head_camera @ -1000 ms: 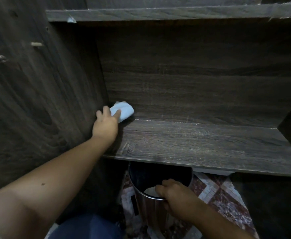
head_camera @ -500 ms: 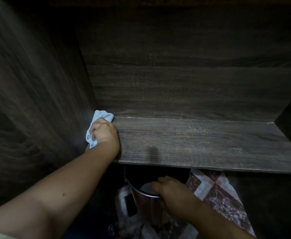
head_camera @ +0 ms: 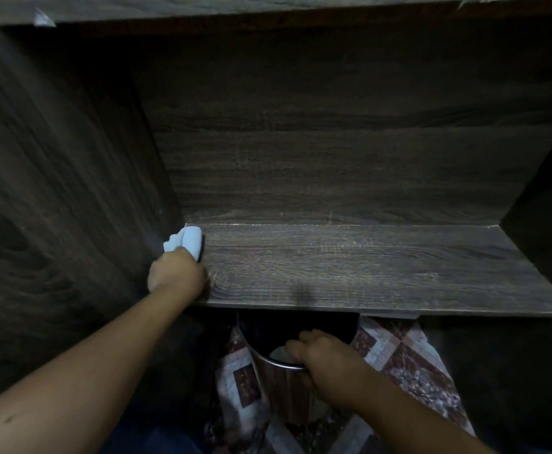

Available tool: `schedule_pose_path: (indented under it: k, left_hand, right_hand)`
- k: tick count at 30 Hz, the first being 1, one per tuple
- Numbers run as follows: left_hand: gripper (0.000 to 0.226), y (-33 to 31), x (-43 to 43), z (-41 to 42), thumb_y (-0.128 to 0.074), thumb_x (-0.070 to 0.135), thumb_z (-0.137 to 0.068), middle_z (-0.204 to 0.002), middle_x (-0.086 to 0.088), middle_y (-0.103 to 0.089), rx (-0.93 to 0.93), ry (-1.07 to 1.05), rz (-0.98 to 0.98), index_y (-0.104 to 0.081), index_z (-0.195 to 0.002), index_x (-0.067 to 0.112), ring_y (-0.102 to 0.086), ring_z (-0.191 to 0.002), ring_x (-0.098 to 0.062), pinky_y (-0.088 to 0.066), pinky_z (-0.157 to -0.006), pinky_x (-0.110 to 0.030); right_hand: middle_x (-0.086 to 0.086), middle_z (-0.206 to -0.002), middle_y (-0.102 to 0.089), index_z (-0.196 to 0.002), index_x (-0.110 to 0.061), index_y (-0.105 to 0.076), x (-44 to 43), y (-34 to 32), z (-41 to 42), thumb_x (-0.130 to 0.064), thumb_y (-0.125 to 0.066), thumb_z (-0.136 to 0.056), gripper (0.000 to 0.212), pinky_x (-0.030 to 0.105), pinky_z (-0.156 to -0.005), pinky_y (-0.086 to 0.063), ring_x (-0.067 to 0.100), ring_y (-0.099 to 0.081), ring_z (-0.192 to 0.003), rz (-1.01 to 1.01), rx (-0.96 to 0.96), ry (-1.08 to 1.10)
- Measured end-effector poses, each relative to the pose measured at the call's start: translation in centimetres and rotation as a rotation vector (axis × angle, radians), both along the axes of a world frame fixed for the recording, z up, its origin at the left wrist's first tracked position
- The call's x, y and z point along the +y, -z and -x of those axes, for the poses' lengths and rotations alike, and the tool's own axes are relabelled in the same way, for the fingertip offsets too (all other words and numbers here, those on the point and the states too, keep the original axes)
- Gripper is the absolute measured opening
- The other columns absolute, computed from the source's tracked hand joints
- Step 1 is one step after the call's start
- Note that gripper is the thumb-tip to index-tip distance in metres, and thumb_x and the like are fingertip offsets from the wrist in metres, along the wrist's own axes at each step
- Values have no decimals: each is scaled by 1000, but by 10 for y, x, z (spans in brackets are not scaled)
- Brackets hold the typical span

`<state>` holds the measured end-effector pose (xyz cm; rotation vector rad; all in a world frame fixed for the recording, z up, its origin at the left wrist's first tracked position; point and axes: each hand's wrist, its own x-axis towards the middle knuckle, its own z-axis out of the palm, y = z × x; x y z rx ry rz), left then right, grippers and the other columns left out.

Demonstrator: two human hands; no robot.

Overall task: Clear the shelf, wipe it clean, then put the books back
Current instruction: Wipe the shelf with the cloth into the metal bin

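The cloth (head_camera: 188,241), gripped in the curled fingers of the left hand (head_camera: 176,273), is pushed back into the rear left corner of the cleared shelf (head_camera: 366,270); wiping is judged unfinished. The bin (head_camera: 263,375) rim is gripped by the right hand (head_camera: 320,353). No books are seen.

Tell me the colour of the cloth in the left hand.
Light blue. The cloth, gripped by the left hand at the shelf's left end, shows in the head view.

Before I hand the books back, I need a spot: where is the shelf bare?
The shelf is bare from the cloth to the right wall, back panel to front edge. Only the left corner is crowded: the left hand grips the cloth there. Below, the right hand holds the bin.
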<state>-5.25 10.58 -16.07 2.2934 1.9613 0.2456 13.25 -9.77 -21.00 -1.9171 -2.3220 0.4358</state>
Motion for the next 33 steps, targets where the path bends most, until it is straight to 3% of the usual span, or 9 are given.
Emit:
schedule_pose_path:
  k: [2,4,7,11,20,23,27,30,33]
  left_hand:
    - [35,2,-9,-10,-47,26,-92,-127,-18,-53,39,-43,27,-50,-124,12,-56,-109,-38,-45,-88,-39]
    - [36,5,-19,-24,-46,29,-93,-125,-22,-56,70,-13,43,-51,-124,11,-56,-112,-39,-45,-91,-39]
    - [35,2,-27,-50,-47,30,-93,-124,-19,-58,90,67,80,-50,-125,16,-56,-113,-37,-45,-86,-35]
    - [36,-3,-26,-79,-47,27,-92,-125,-14,-60,58,173,163,-52,-127,19,-59,-110,-30,-42,-74,-26]
    - [54,-12,-31,-101,-44,25,-97,-145,-18,-43,133,533,256,-32,-149,25,-43,-129,-31,-37,-101,-30]
    - [54,-8,-39,-103,-45,21,-95,-145,-12,-46,111,647,323,-36,-148,30,-47,-128,-28,-38,-100,-27]
    - [56,-22,-32,-97,-46,14,-87,-127,8,-59,-36,775,620,-48,-135,42,-60,-109,-15,-48,-91,-24]
    - [50,-27,-12,-97,-48,6,-93,-127,-5,-57,-156,774,393,-50,-138,28,-56,-115,-22,-43,-98,-25]
    - [50,-22,14,-102,-50,5,-93,-104,-8,-45,-253,750,55,-50,-139,24,-54,-100,-28,-40,-95,-27]
  right_hand:
    - [14,-112,-55,-117,-11,-55,-4,1,-3,-44,-33,-84,53,34,-85,-40,29,-50,-107,13,6,-1]
    - [13,-112,-54,-115,-11,-56,-7,1,-5,-42,-40,-89,43,33,-85,-40,29,-50,-107,15,12,15]
    - [12,-112,-54,-112,-12,-54,-11,3,-9,-28,-51,-93,25,32,-83,-39,29,-50,-108,16,22,33]
    - [14,-113,-54,-112,-11,-53,-16,3,-14,-20,-51,-92,23,32,-83,-40,30,-50,-109,26,6,49]
    - [15,-111,-54,-111,-10,-53,-18,1,-21,-15,-51,-87,25,36,-86,-43,33,-50,-107,39,8,41]
    - [15,-111,-54,-109,-11,-53,-18,0,-20,-16,-51,-85,24,36,-85,-42,33,-50,-106,41,10,40]
    - [15,-111,-54,-111,-11,-53,-20,-1,-20,-13,-53,-84,27,37,-86,-43,34,-50,-107,35,27,37]
    - [15,-110,-54,-110,-11,-53,-19,0,-21,-13,-53,-84,25,36,-85,-42,33,-50,-107,39,40,34]
    - [14,-112,-54,-111,-11,-54,-17,2,-21,-17,-52,-88,24,37,-86,-42,32,-50,-108,44,45,45]
